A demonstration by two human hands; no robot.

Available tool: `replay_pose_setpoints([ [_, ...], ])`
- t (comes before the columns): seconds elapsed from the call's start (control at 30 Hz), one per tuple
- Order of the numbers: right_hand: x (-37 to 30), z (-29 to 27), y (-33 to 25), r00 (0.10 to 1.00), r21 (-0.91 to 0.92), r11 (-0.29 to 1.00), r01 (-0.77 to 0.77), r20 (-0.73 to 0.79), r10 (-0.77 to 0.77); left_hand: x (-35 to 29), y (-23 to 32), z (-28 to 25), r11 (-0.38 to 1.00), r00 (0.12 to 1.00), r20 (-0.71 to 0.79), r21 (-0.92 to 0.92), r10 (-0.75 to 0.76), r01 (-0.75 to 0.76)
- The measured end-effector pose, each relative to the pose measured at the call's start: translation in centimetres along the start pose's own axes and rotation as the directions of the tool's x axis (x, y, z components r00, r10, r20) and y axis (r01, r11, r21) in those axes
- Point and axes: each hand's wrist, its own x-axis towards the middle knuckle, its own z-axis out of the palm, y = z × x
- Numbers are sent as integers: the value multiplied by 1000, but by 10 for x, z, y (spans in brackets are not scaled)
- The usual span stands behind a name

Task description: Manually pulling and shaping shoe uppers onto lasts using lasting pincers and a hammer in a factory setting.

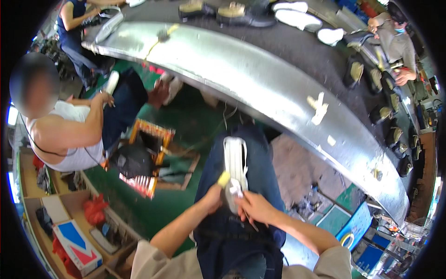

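A white and grey shoe (235, 160) lies lengthwise on my lap, its heel or toe end toward me. My left hand (212, 199) is closed at the shoe's near left side. A yellow piece (224, 179) stands out at its fingertips; whether it is a finger wrap or a held item, I cannot tell. My right hand (254, 207) is closed at the shoe's near right side, its fingers against a small white part (235, 188). A thin stick-like tool (252, 224) sticks out below those fingers.
A metal-edged conveyor (218, 63) carrying several shoes (297, 19) curves ahead and to the right. At left a seated co-worker (69, 125) holds a white shoe piece. Wooden compartments (69, 201) with a box (76, 246) stand lower left. Another worker (395, 42) is across the conveyor.
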Motion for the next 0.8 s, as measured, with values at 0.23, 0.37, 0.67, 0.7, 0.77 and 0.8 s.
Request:
replay_pose_setpoints([
  [0.23,-23,4,5,870,-842,487,233,-43,-490,27,-39,-14,963,975,-137,228,176,-142],
  [0.37,-12,3,25,879,-769,628,120,-212,-427,11,-43,7,963,947,-175,52,269,-264],
  [0.67,-32,-35,-63,993,-715,699,-16,-94,-73,16,-58,16,799,772,-251,343,585,-494],
  [0.7,-27,-33,-67,951,-761,639,113,-104,-291,13,-58,16,774,766,-221,393,604,-497],
  [0.77,-11,-32,-71,796,-822,480,307,-55,-602,11,-62,15,746,756,-195,436,625,-504],
  [0.8,0,-35,-65,799,-824,476,308,-48,-599,10,-67,14,713,751,-139,463,646,-527],
])
